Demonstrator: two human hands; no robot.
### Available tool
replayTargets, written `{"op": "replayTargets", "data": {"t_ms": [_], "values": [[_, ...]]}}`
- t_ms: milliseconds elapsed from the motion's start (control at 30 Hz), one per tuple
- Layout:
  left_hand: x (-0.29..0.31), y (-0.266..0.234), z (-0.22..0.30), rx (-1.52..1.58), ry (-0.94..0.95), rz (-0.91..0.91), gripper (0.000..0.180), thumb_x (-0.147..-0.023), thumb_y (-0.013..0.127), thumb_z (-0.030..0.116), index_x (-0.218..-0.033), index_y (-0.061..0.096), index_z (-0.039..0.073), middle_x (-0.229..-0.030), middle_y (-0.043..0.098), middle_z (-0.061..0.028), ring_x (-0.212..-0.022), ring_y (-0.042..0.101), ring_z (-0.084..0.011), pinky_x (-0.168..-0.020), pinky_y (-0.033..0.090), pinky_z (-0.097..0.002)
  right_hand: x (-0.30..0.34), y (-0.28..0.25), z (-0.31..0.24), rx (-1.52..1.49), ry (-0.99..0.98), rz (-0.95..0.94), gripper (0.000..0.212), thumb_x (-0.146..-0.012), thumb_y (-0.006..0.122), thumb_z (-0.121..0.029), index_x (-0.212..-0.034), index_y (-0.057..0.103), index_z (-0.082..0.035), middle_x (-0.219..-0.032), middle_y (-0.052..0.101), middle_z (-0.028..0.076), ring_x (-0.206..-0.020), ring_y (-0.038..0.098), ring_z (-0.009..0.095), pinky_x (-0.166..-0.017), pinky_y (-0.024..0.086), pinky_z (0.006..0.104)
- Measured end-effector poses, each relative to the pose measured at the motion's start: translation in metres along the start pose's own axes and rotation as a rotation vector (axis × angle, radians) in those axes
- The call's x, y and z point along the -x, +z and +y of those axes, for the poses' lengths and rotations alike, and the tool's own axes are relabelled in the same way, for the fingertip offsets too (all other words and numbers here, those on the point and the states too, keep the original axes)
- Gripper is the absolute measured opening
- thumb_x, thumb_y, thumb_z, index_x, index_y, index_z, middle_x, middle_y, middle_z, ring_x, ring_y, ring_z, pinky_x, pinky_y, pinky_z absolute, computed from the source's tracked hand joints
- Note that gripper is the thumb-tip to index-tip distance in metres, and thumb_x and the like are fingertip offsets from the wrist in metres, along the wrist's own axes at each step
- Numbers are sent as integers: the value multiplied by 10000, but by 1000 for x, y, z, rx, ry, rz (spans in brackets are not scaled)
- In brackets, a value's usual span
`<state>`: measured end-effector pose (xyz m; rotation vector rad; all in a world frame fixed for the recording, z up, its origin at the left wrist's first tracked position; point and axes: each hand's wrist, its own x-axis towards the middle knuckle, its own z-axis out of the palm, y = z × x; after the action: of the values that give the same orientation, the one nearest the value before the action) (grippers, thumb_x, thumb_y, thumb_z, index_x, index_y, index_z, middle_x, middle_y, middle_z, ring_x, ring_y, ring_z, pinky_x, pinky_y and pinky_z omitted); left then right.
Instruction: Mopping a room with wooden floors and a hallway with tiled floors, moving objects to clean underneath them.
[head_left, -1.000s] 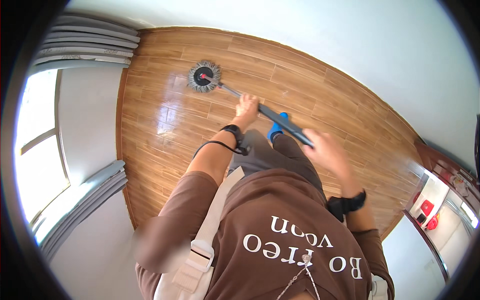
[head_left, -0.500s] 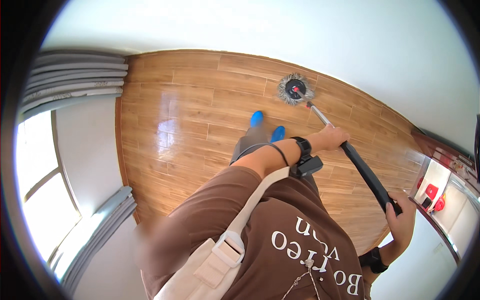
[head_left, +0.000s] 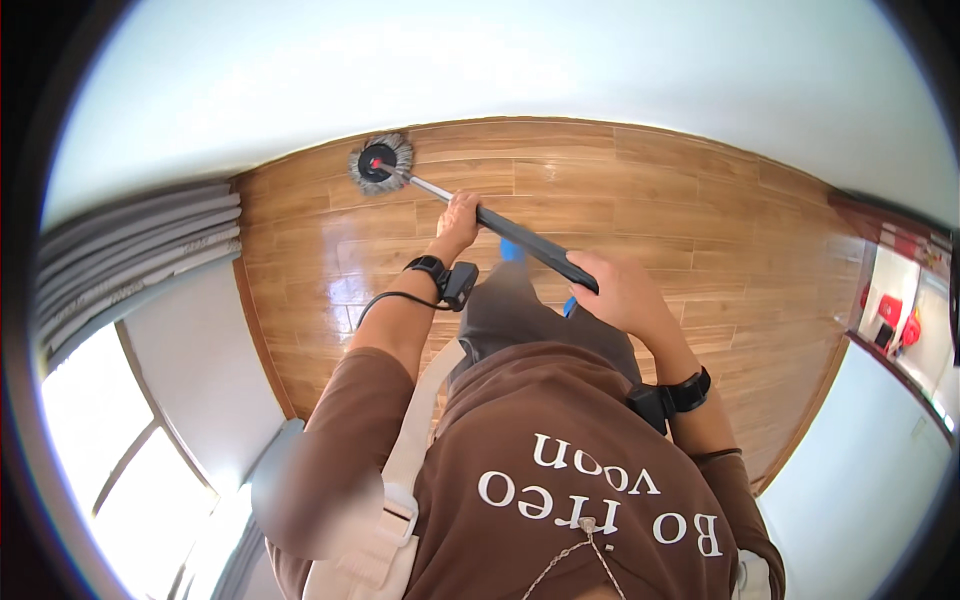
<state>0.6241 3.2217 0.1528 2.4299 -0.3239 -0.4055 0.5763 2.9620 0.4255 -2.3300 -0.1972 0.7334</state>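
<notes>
Home room: wood-plank floor [head_left: 640,220], plain white walls [head_left: 500,70], grey curtains [head_left: 140,250] beside a bright window [head_left: 110,450], round mop head [head_left: 380,162] on floor.

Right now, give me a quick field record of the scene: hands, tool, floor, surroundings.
left hand: left hand grips the mop handle on its upper part, nearer the head
right hand: right hand closed around the black end of the handle
mop head: round grey mop head lies on the floor beside the white wall
floor: glossy wooden plank floor
wrists: a black band on each wrist
left side: grey curtains by a bright window
</notes>
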Motion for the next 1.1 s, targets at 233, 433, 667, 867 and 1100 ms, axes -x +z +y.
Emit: {"op": "replayTargets", "data": {"t_ms": [233, 433, 667, 867, 1100], "values": [[-31, 87, 151, 47, 226, -28, 329, -667, 753, 111, -932, 560, 85, -989, 572, -136, -965, 506, -355, -850, 397, -460, 108, -99, 47, 83, 161, 260, 291, -781, 666, -176, -1039, 646, -42, -925, 665, 147, -822, 631, 326, -709, 494, 376], [-56, 184, 354, 333, 530, -148, 293, -708, 742, 156, -933, 567, 89, -931, 583, -133, -938, 519, -356, -845, 426, -438, 233, -163, 60, 370, 260, 519, 164, -763, 689, -89, -908, 638, -32, -828, 647, 150, -727, 612, 327, -641, 477, 370], [-73, 284, 477, 392, 676, -412, 290, -710, 732, 180, -934, 563, 110, -907, 587, -121, -933, 547, -330, -782, 459, -438, 313, -167, 148, 364, 346, 674, 107, -761, 676, -96, -813, 615, -27, -687, 590, 147, -569, 554, 324, -512, 424, 368], [-40, 293, 503, 326, 624, -322, 286, -684, 720, 131, -908, 548, 88, -892, 581, -128, -927, 548, -354, -790, 452, -445, 378, -198, 227, 87, 417, 726, 89, -777, 660, -105, -794, 624, -26, -655, 584, 135, -559, 572, 297, -518, 438, 345], [-58, 283, 424, -54, 385, -415, 264, -669, 730, 143, -913, 638, 109, -924, 627, -148, -951, 576, -353, -803, 468, -439, 335, -174, 327, -235, 274, 700, 166, -799, 650, -175, -772, 588, -24, -649, 560, 123, -557, 543, 268, -524, 421, 347]]}}
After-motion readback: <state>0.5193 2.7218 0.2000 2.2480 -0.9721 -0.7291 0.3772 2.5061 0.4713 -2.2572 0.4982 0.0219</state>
